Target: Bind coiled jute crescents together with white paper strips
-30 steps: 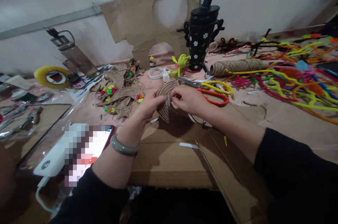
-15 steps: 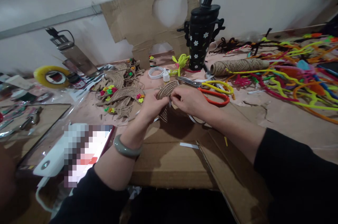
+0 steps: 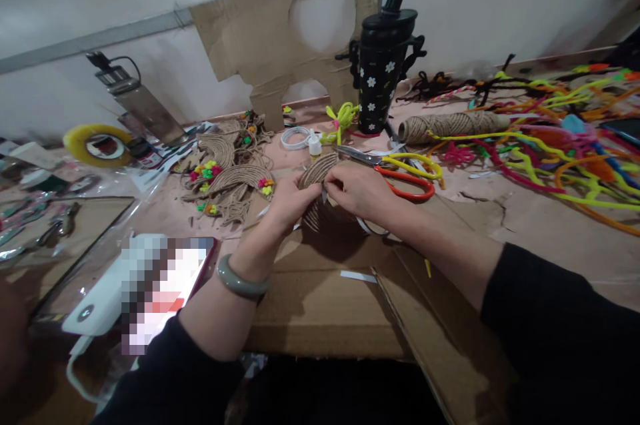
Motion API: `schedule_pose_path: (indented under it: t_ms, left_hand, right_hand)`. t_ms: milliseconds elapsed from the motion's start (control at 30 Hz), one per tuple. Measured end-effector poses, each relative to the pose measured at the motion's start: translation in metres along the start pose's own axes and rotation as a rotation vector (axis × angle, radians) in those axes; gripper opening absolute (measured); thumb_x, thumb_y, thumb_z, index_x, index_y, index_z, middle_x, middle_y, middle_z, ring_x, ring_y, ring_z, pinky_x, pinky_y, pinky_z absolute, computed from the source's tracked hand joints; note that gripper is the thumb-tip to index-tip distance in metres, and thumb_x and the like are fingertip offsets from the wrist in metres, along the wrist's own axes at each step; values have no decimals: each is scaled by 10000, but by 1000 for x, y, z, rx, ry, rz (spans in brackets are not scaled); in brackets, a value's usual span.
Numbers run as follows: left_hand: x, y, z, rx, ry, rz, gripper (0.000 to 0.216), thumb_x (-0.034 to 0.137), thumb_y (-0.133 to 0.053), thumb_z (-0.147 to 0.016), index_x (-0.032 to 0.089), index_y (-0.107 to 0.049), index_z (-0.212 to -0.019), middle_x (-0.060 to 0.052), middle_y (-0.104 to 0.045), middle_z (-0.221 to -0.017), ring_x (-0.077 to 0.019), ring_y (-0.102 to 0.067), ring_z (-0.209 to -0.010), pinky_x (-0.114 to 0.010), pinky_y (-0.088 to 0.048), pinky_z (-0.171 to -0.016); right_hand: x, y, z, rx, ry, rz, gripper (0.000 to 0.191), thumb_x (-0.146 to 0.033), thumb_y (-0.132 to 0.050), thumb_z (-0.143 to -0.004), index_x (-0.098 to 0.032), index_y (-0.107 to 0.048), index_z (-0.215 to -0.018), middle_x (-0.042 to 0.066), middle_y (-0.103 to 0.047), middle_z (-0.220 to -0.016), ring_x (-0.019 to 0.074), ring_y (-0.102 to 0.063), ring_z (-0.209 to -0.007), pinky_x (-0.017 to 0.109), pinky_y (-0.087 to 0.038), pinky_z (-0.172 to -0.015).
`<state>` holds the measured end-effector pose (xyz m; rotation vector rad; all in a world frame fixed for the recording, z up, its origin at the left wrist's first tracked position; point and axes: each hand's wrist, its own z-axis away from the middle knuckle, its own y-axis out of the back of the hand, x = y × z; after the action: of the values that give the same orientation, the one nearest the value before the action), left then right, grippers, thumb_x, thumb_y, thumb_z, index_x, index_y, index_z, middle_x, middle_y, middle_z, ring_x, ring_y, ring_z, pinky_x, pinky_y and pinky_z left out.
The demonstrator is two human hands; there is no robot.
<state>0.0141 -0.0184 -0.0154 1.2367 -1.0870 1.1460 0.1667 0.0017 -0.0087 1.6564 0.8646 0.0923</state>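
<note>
A curved band of jute cord rows [image 3: 323, 168] is between my hands, its upper end showing above my fingers and its lower strands below. My left hand [image 3: 296, 197] is closed on its left side, thumb pressed on the front. My right hand [image 3: 353, 188] pinches at the middle of the band, where a bit of white strip [image 3: 324, 197] shows between the fingertips. Just behind stands a small white-capped glue bottle [image 3: 315, 145]. Scissors [image 3: 407, 175] with red and yellow handles lie beyond my right hand. Similar cord bands [image 3: 235, 178] with coloured flowers are piled at the left.
A black flowered tumbler [image 3: 375, 85] and a twine roll [image 3: 453, 126] stand behind. Colourful pipe cleaners [image 3: 545, 165] spread at right. At left are yellow tape [image 3: 97, 146], a bottle [image 3: 143, 101], a phone [image 3: 175, 291] and a white power bank [image 3: 113, 291]. Cardboard [image 3: 320, 298] lies in front.
The cord band has turned slightly, and more of its lower strands show beneath my hands. My right fingers have shifted a little; the rest stays in place.
</note>
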Motion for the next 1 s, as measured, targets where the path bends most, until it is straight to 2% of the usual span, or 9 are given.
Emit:
schedule_pose_path:
  t_ms: [267, 467, 667, 833, 1000]
  left_hand:
    - [1, -3, 1, 42, 2, 28, 202, 181, -626, -551, 119, -645, -743, 13, -611, -639, -111, -529, -584, -217, -412, -563]
    - [-4, -9, 1, 171, -48, 41, 158, 165, -593, -534, 117, -626, -680, 23, -564, -585, -91, -479, -532, -199, -359, -490]
    - [1, -12, 5, 214, -38, 124, 124, 159, -597, -528, 124, -612, -646, 28, -553, -575, -80, -465, -514, -194, -347, -478]
    - [5, -13, 6, 183, 1, 211, 154, 162, -618, -511, 120, -617, -659, 22, -567, -578, -84, -479, -507, -203, -369, -489]
    - [2, -9, 3, 209, 37, 218, 159, 168, -636, -508, 124, -614, -659, 14, -575, -561, -101, -505, -503, -214, -387, -487]
  right_hand:
    - [0, 2, -1, -34, 0, -25, 233, -257, -434, -849, -171, -651, -843, 70, -681, -848, 166, -571, -756, 262, -351, -664]
    - [-3, -2, 0, 60, -38, -71, 206, -265, -444, -829, -174, -625, -790, 53, -644, -759, 153, -522, -676, 265, -337, -636]
    - [-5, -10, -1, 156, -75, -249, 146, -227, -452, -791, -173, -574, -732, 29, -584, -693, 141, -488, -646, 262, -344, -635]
    - [-8, -9, -2, 158, -126, -382, 121, -209, -454, -773, -176, -522, -679, 4, -540, -644, 126, -463, -611, 256, -325, -598]
    - [-8, -9, -4, 187, -147, -484, 108, -204, -458, -764, -177, -514, -676, -10, -529, -625, 116, -449, -590, 254, -331, -591]
